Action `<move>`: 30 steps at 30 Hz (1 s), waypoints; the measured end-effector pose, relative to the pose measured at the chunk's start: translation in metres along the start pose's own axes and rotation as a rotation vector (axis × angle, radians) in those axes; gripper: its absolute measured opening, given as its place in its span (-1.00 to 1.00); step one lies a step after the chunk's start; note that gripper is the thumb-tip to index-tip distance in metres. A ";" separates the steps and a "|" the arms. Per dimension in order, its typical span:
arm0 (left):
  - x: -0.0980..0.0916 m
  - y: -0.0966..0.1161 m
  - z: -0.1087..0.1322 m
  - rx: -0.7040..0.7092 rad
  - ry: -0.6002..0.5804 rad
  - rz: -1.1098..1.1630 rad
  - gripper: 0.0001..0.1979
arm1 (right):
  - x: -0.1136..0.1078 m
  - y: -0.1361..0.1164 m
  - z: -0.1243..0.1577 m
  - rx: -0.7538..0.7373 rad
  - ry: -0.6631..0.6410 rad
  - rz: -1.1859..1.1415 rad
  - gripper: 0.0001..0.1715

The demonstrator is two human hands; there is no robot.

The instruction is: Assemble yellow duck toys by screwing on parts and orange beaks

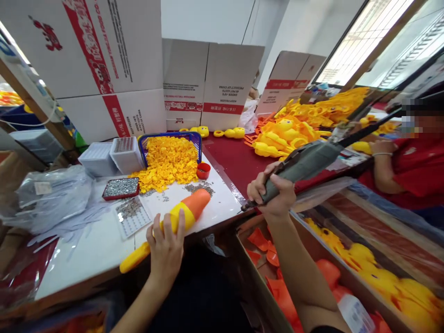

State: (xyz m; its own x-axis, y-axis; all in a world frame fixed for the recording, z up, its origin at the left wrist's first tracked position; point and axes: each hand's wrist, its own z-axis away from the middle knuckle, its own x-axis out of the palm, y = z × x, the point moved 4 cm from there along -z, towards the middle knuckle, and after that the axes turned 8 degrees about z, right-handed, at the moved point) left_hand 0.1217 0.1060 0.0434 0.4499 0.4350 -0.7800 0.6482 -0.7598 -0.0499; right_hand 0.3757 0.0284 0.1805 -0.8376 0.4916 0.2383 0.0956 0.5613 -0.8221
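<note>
My left hand (166,245) is closed over a yellow plastic toy with an orange end (196,203), lying at the table's front edge with its long yellow handle (135,259) pointing toward the lower left. My right hand (274,192) grips a grey-green electric screwdriver (308,162), raised above the table's edge, its tip pointing left and its cord running up to the right. Beyond the toy, small screws (203,188) lie loose near a red cup (203,170). A red tray of screws (120,187) and a clear compartment tray (132,216) stand left of the toy.
A blue basket (200,145) spills small yellow parts (169,162). Plastic bags (55,194) lie left. Yellow duck parts (280,136) are heaped at the back right. Below right, a box (256,273) holds orange parts. A person in a red shirt (412,171) is at the right.
</note>
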 end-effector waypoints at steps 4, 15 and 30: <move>0.000 0.018 0.014 0.064 0.062 0.107 -0.15 | -0.007 0.004 0.001 0.022 -0.006 -0.012 -0.78; 0.029 0.021 0.011 -0.016 0.198 0.269 -0.18 | -0.007 -0.007 0.001 -0.023 -0.022 0.031 -0.77; 0.027 0.030 0.014 -0.206 -0.094 0.303 -0.27 | -0.013 0.006 0.001 0.016 -0.040 0.008 -0.78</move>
State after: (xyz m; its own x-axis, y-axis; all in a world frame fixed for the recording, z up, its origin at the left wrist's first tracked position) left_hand 0.1444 0.0880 0.0124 0.5879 0.1523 -0.7944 0.6088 -0.7300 0.3106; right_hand 0.3865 0.0247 0.1723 -0.8580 0.4683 0.2111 0.0935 0.5465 -0.8322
